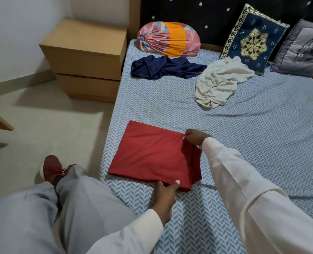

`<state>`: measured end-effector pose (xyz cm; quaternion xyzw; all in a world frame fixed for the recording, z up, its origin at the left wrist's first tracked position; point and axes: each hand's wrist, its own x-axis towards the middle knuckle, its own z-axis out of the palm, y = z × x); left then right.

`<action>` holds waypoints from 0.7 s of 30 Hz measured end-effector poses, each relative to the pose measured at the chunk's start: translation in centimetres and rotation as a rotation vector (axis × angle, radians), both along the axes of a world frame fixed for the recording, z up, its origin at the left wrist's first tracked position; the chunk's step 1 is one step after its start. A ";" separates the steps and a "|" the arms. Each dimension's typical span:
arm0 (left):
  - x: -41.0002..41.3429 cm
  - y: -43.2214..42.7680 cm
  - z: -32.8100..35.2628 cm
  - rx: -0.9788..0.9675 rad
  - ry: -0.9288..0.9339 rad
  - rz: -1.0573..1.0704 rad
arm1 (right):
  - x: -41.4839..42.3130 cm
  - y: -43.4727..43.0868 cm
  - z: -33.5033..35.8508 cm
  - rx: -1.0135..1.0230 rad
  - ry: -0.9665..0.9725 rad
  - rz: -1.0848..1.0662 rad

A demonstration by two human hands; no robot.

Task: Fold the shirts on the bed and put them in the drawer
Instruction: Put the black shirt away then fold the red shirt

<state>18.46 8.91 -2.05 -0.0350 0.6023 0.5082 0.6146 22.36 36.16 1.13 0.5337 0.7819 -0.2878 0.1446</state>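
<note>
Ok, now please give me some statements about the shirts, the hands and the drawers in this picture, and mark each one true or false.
1. The red shirt lies folded flat near the edge of the bed. True.
2. Only the left hand holds the red shirt. False: the right hand also pinches it, at the far right corner, while the left hand grips the near edge.
3. The navy shirt is already folded. False: it lies crumpled near the head of the bed.
4. The white shirt lies crumpled in front of the blue pillow. True.
5. One drawer of the bedside chest stands open. False: both drawers look closed.
</note>
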 end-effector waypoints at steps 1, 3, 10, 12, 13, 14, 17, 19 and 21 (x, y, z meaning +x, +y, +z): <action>0.3 0.2 0.0 0.016 0.012 -0.002 | 0.1 0.2 0.1 -0.008 0.012 0.000; 0.9 0.7 -0.1 0.032 0.044 0.003 | 0.6 0.3 0.3 -0.002 0.050 -0.017; 1.6 2.8 1.3 0.004 0.052 0.148 | 1.9 -0.3 1.3 -0.027 0.285 -0.050; 1.2 2.6 2.4 0.024 0.102 0.204 | 1.9 -0.4 2.1 -0.062 0.343 -0.036; 1.0 2.4 3.0 0.039 0.143 0.229 | 1.8 -0.3 2.4 -0.090 0.374 -0.037; 0.7 1.8 3.8 0.062 0.211 0.248 | 1.9 -0.4 2.9 -0.126 0.399 -0.041; -0.9 -0.2 6.3 0.221 0.417 0.247 | 2.4 -0.9 5.1 -0.266 0.488 -0.070; -2.9 -1.3 7.8 0.373 0.510 0.176 | 3.0 -1.5 6.8 -0.346 0.594 -0.134; -5.3 -1.7 9.4 0.449 0.564 0.066 | 3.8 -2.2 8.2 -0.412 0.729 -0.215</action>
